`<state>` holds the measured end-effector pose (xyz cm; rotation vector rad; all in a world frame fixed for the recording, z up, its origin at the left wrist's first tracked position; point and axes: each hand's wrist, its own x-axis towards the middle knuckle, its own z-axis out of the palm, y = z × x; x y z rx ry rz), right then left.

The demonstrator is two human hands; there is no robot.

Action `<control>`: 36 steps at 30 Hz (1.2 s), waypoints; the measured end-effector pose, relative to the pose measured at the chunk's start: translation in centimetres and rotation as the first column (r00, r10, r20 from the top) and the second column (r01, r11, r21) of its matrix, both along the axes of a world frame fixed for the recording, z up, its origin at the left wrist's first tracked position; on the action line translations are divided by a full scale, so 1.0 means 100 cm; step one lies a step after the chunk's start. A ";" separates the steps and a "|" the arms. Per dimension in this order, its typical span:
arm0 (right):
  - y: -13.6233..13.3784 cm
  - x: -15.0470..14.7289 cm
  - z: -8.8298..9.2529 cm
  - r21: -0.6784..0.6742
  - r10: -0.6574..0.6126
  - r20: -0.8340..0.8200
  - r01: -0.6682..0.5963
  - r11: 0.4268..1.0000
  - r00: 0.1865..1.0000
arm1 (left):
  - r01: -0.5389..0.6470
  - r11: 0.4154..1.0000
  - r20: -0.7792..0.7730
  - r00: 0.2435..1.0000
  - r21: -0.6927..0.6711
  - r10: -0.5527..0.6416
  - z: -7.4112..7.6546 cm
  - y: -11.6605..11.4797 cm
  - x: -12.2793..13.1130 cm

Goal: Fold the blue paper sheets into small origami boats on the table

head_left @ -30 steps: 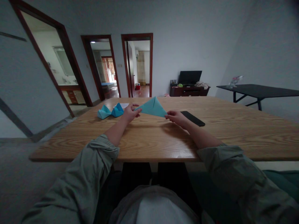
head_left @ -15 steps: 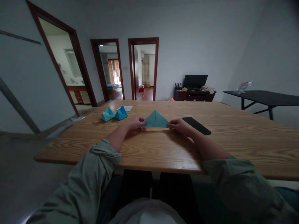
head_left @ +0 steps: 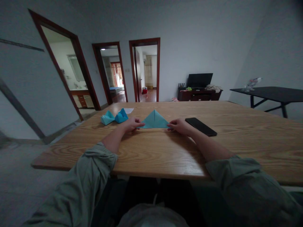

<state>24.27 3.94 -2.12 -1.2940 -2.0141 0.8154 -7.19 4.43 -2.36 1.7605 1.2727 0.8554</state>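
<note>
A light blue sheet of paper (head_left: 155, 120), folded into a triangle with a crease down its middle, is held point-up just over the table. My left hand (head_left: 131, 124) pinches its left corner between thumb and fingers. At the opposite corner my right hand (head_left: 178, 125) grips the paper the same way. Left of my left hand stand two folded paper shapes, one pale blue (head_left: 107, 118) and one deeper blue (head_left: 121, 116).
The wooden table (head_left: 151, 151) spreads under my forearms. A black phone (head_left: 201, 126) lies right of my right hand. Behind the paper shapes is a white slip of paper (head_left: 129, 111). Beyond stand a TV cabinet (head_left: 200, 95) and a black table (head_left: 274, 94).
Both hands, with the folded paper between them, appear slightly further left in view. The camera has shifted a little, and the grip on both corners stays the same.
</note>
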 end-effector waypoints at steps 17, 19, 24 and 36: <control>-0.014 -0.034 -0.022 0.479 -0.211 0.217 0.084 0.874 0.953 | -0.097 0.992 0.185 0.977 -0.077 0.109 -0.012 -0.006 0.019; -0.020 -0.040 -0.019 0.582 -0.211 0.259 0.022 0.813 0.942 | -0.065 0.995 0.208 0.975 -0.077 0.080 -0.008 -0.010 0.023; -0.023 -0.058 -0.016 0.558 -0.064 0.316 -0.131 0.819 0.946 | 0.054 0.996 0.308 0.951 -0.072 -0.029 0.010 -0.023 0.041; -0.010 -0.072 -0.014 0.307 0.079 -0.173 -0.023 0.951 0.982 | 0.276 0.961 0.705 0.686 -0.021 -0.181 0.029 -0.053 0.071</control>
